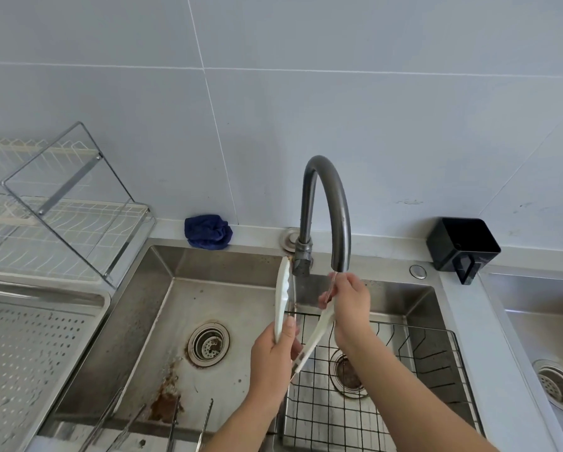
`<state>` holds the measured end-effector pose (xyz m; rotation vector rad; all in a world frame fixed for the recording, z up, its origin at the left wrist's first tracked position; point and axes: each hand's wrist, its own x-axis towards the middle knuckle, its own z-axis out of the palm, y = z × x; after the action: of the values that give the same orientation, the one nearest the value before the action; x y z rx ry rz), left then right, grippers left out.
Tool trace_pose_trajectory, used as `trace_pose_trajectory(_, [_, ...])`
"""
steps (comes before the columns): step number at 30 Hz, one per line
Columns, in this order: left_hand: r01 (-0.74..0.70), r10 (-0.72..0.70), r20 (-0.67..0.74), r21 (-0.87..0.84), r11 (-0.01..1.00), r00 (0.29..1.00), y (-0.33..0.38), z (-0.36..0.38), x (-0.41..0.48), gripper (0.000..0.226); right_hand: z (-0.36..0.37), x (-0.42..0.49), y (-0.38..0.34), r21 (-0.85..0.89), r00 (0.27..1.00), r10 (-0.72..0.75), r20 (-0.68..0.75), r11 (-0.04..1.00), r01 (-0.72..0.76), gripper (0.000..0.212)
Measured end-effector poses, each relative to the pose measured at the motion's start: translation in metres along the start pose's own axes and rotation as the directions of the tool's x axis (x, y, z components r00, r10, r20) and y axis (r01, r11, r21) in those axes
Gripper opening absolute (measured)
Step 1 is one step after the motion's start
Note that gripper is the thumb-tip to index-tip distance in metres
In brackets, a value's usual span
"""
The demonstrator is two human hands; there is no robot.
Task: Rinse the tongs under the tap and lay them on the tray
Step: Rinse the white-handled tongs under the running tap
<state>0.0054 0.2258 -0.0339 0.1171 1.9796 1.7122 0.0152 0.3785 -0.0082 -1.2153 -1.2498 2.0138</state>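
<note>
White plastic tongs [281,295] are spread open in a V above the sink. My left hand [273,353] grips them near the hinge, with one arm pointing up beside the tap's base. My right hand [350,305] is closed around the tip of the other arm, right under the spout of the curved grey tap [326,203]. A thin stream of water falls from the spout onto my right fingers. The perforated metal tray [29,347] lies on the counter at the left.
The steel sink [162,288] has a rusty drain [208,342] and several metal tongs [176,425] at its front. A wire basket [387,386] fills its right part. A white dish rack [45,216], a blue cloth [208,231] and a black holder [462,246] stand behind.
</note>
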Motion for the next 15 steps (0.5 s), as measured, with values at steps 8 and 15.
trace_pose_trajectory(8, [0.244, -0.234, 0.076, -0.181, 0.953, 0.969, 0.002, 0.005, 0.009, 0.044, -0.007, -0.019, 0.03, 0.349, 0.853, 0.203, 0.48, 0.848, -0.398, 0.059])
trace_pose_trajectory(15, [0.189, -0.181, 0.083, -0.11, 0.976, 0.98, 0.008, 0.009, 0.01, 0.037, -0.007, -0.008, 0.01, 0.492, 0.86, 0.093, 0.501, 0.787, -0.372, 0.038])
